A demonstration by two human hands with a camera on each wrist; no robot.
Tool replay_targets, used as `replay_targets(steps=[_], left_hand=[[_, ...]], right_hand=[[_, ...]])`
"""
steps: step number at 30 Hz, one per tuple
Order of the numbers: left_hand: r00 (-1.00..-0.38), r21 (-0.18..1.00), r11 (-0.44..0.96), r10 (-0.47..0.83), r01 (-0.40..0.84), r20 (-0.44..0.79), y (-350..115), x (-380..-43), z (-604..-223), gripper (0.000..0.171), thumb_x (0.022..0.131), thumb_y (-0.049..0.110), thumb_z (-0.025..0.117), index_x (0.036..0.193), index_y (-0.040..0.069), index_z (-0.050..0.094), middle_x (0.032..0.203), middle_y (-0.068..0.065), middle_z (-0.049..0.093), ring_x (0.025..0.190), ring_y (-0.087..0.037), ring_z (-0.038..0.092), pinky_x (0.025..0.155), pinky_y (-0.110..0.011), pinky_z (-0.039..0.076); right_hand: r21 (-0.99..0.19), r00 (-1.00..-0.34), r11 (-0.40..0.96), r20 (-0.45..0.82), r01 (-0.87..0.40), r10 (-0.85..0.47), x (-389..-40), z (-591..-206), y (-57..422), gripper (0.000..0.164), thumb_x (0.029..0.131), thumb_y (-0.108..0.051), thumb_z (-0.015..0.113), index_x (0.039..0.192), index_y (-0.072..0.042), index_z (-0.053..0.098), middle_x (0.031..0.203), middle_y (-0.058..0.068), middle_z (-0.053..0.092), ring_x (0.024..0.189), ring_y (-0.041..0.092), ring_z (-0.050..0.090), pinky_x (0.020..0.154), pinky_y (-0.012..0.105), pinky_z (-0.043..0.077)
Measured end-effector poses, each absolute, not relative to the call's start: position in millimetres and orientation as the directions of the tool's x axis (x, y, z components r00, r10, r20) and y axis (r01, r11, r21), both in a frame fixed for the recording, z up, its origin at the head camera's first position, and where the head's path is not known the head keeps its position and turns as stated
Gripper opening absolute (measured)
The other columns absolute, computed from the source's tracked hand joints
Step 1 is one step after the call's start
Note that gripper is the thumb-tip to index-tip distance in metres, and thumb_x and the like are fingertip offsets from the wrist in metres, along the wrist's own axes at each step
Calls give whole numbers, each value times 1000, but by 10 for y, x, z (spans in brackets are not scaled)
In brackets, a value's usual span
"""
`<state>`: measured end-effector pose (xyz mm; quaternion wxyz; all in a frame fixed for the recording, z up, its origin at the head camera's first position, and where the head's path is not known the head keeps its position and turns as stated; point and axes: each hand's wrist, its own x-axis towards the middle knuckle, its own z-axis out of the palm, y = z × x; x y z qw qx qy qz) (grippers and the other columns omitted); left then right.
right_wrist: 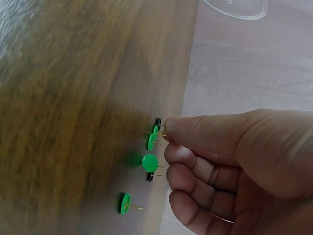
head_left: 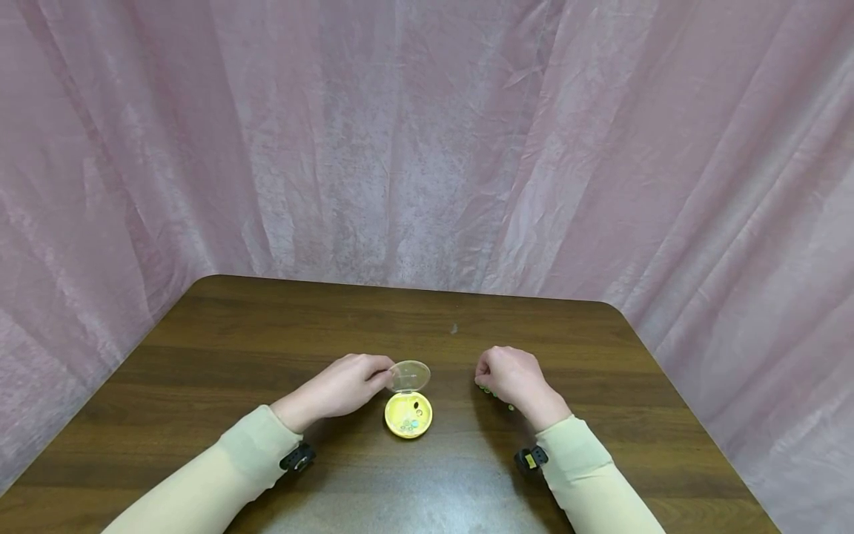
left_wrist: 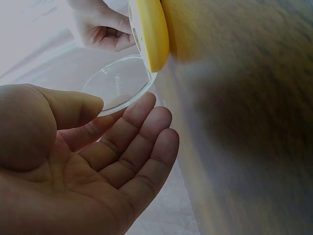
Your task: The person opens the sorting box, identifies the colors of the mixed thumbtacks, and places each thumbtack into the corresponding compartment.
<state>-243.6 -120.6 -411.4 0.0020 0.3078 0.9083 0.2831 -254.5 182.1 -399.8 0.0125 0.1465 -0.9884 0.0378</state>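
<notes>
A round yellow case [head_left: 408, 415] stands on the table with its clear lid [head_left: 410, 376] raised on the hinge. My left hand [head_left: 356, 382] is at the lid, its thumb and index finger pinching the rim, while the other fingers [left_wrist: 164, 142] stay loosely bent behind. Inside the case lie a few small pale, greenish and dark pieces, too small to make out. To the right, my right hand [head_left: 514, 377] is down by a row of green thumbtacks [right_wrist: 149, 163] and black thumbtacks [right_wrist: 158, 122]. Its thumb and curled fingers meet at the pins; whether they pinch a tack is hidden.
The brown wooden table [head_left: 320, 319] has a rounded far edge, with a pink curtain [head_left: 427, 148] hanging behind it. A small pale mark [head_left: 454, 328] shows on the tabletop beyond the hands. One green thumbtack [right_wrist: 125, 203] lies apart from the row, pin outward.
</notes>
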Motion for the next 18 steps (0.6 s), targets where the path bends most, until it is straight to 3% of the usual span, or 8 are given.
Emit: replay_targets(steps=[18], left_hand=[[-815, 526, 653, 559, 545, 151, -1206, -2423, -4092, 17, 103, 22, 54, 102, 18, 71, 89, 9, 70, 82, -6, 60, 78, -35, 46]], right_hand=[[-42, -954, 954, 68, -296, -292, -2517, -3999, 1798, 20, 83, -17, 67, 68, -29, 62, 66, -16, 54, 64, 8, 51, 61, 35, 45]])
